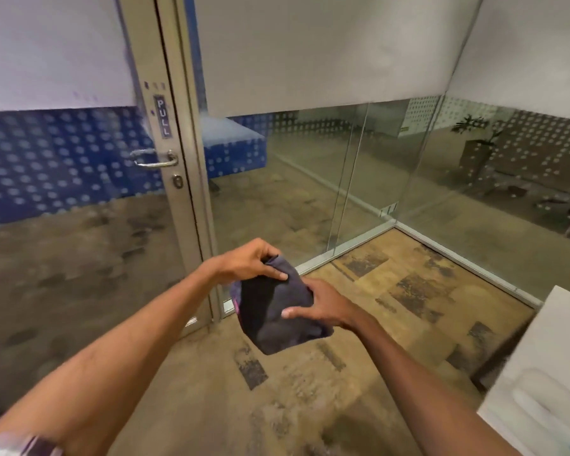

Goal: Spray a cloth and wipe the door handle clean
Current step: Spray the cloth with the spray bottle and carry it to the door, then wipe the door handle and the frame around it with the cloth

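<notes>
At the corner of a glass-walled office: carpet floor [392, 311], glass partition [310, 179] ahead and to the right with blinds half down, white table edge [547, 373] at lower right.

Glass door [63, 179] sits left of centre in a metal frame, looks closed. "PULL" label [163, 117] on the stile, lever door handle [154, 158] just below it, keyhole [177, 181] under that. Nothing is touching the handle; both hands are well apart from it, lower and to the right.

Both forearms reach out at mid-frame. A dark cloth [278, 315], bunched or folded, with a bit of pink at its left edge, is held in the air between the hands. Left hand [247, 261] pinches the top edge, thumb on the front face, fingers curled behind. Right hand [323, 306] grips the right side, thumb across the front, fingers wrapped around the back. Both are closed on the cloth, neither free.

No spray bottle in view. Can't tell whether the cloth is wet; no visible damp patch, but the fabric is dark and the frame is soft.

Progress, my read: early to mid. Cloth in hand and apparently being folded into a pad. Spray step unverifiable. Handle wipe not yet done. Left: reach up-left to the lever, wipe along its bar and round the base.
</notes>
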